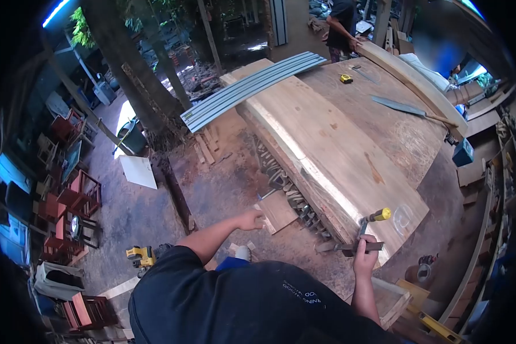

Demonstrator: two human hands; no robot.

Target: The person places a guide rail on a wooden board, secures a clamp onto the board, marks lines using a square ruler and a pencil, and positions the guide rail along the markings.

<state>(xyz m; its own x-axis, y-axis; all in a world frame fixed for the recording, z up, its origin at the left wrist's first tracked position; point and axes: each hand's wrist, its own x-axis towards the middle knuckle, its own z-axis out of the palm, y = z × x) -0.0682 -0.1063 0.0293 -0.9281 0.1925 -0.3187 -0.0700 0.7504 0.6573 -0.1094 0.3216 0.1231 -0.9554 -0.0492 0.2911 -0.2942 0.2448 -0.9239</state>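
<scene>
My right hand (365,253) is closed around a bar clamp at the near end of a thick wooden slab (327,135). The bar clamp (378,215) has a yellow and black handle that stands above the slab's top, and its metal bar crosses the slab's edge. Whether its jaws press on the wood I cannot tell. Out to the left, my left hand (250,219) hangs away from the slab with loosely bent fingers and nothing visible in it. Just past it a flat wooden board (278,212) lies low near the ground.
Grey ribbed metal strips (252,92) lie across the slab's far end. A tape measure (346,78) and a handsaw (407,107) rest on the worktable (407,137). Another person (343,28) touches a curved beam (407,71). A yellow power tool (143,256) is behind my left arm.
</scene>
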